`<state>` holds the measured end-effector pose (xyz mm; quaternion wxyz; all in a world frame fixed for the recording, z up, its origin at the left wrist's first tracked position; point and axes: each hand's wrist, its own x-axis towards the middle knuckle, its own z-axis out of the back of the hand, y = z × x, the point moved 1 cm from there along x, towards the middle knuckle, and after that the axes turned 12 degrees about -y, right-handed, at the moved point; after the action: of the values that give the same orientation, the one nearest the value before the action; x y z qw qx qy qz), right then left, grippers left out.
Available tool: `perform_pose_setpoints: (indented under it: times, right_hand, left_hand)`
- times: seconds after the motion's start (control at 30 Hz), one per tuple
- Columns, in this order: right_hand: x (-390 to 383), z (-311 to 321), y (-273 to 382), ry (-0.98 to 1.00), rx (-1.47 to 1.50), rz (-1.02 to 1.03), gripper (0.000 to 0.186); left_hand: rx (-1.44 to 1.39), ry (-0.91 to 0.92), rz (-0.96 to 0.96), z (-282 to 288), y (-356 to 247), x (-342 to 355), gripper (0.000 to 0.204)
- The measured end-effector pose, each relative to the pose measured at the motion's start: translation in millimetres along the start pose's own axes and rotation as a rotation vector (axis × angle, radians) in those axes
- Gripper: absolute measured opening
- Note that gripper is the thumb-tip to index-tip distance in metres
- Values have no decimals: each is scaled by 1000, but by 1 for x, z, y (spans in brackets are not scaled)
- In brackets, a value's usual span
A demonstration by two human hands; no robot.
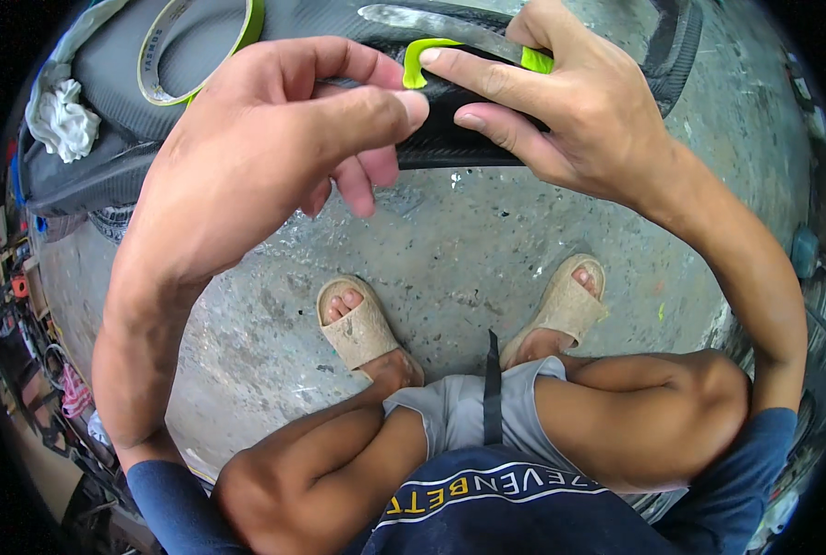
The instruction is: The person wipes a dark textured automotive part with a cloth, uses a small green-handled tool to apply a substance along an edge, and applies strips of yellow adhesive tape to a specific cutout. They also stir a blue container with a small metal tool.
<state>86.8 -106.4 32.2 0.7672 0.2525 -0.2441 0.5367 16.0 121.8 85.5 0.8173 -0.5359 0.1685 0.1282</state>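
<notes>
A strip of bright green masking tape lies on the edge of a black, carbon-patterned panel, its near end curling down. My right hand presses that strip with a stretched index fingertip; the thumb stands apart below. More green tape shows beside its knuckles. My left hand is at the strip's left end, thumb and index finger apart, the other fingers loosely bent. Behind the left hand, a roll of green tape rests on the panel. A long pale shape crosses the panel; I cannot tell if it is a slot.
A crumpled white cloth lies at the panel's left end. Below is a stained concrete floor, with my sandalled feet on it. Cluttered tools and parts line the left side. Dark objects stand at the right rim.
</notes>
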Motion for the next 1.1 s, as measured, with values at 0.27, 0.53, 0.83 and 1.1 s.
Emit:
perform_pose_setpoints:
  times: [0.27, 0.53, 0.83, 1.1]
  right_hand:
    - [-2, -1, 4, -43, 88, -96, 44]
    - [1, -5, 6, -17, 65, -91, 40]
    - [5, -1, 11, 19, -63, -80, 40]
    - [15, 7, 38, 173, 6, -306, 54]
  left_hand:
    - [-39, -53, -1, -2, 3, -2, 39]
    - [-58, 11, 68, 2, -1, 7, 34]
    - [-146, 57, 101, 2, -1, 5, 38]
    - [-194, 84, 135, 6, -4, 4, 37]
